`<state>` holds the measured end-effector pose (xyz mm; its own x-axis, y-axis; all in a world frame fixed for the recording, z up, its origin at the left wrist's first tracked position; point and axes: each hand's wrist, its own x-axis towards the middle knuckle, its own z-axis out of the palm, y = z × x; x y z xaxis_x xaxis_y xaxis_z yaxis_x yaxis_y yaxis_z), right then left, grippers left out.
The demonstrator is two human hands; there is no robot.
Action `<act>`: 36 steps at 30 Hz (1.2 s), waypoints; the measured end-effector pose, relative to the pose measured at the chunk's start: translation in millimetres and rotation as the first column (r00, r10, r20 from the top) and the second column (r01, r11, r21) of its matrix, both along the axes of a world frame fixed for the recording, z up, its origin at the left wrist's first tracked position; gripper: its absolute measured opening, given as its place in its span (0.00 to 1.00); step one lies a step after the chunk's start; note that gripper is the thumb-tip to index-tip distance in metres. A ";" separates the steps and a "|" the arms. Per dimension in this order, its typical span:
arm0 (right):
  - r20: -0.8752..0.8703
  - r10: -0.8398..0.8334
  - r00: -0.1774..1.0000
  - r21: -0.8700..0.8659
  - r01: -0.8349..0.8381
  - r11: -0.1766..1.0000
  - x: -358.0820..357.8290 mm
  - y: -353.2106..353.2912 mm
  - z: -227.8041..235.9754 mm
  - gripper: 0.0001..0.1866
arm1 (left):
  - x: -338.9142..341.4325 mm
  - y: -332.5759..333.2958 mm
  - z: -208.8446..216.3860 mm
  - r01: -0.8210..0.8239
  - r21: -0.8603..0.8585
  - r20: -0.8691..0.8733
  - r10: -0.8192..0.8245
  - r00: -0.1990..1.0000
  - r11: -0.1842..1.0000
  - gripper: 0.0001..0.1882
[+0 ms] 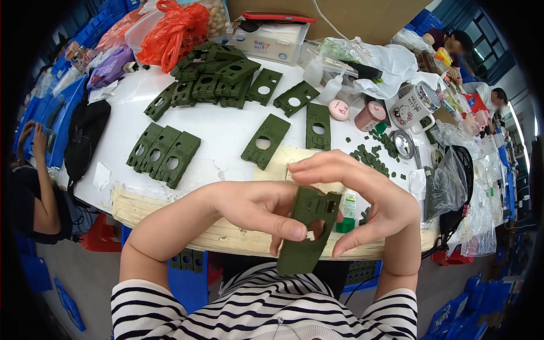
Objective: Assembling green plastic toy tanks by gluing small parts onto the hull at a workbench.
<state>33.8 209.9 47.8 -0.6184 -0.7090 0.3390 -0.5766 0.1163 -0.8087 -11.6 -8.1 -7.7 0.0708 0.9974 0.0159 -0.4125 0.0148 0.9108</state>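
A dark green plastic plate [306, 232] with a round hole is held upright in front of my chest. My left hand [258, 207] grips it from the left, thumb pressed on its face near the hole. My right hand [365, 195] curls around its right edge, thumb under, fingers arched over its top. Just behind the plate stands a small green and white bottle [347, 212]. More green plates lie on the white table [226, 133]: three side by side [164, 154] at the left, one [266, 140] and another [318, 126] in the middle.
A heap of green plates [218, 76] sits at the back, beside orange bags [175, 31] and a white box [272, 39]. Small green parts [374, 156] are scattered at the right near a patterned mug [416, 105] and plastic bags [450, 181]. Other people sit left and far right.
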 end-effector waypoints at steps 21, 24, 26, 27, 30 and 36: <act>-0.235 -0.569 0.788 -0.018 0.582 0.813 29.2 11.4 -17.3 0.36 | 18.2 18.2 9.5 -0.660 0.029 0.071 0.657 0.751 0.751 0.49; -0.202 -0.627 0.752 0.101 0.653 0.751 44.1 39.2 -12.3 0.25 | 18.4 17.3 8.4 -0.658 0.044 0.056 0.656 0.753 0.752 0.48; -0.151 -0.628 0.763 0.232 0.645 0.728 52.6 61.2 -10.8 0.15 | 18.0 15.1 6.0 -0.677 0.056 0.045 0.676 0.736 0.733 0.47; -0.101 -0.624 0.775 0.287 0.623 0.728 59.6 67.2 -10.0 0.12 | 18.1 15.4 5.3 -0.683 0.058 0.050 0.681 0.730 0.728 0.46; -0.091 -0.620 0.779 0.476 0.581 0.660 70.3 75.2 -15.1 0.08 | 17.3 16.7 3.5 -0.702 0.072 0.055 0.700 0.712 0.709 0.45; -0.150 -0.635 0.758 0.686 0.542 0.486 68.7 81.0 -42.4 0.07 | 15.6 16.1 0.8 -0.676 0.080 0.035 0.676 0.736 0.733 0.42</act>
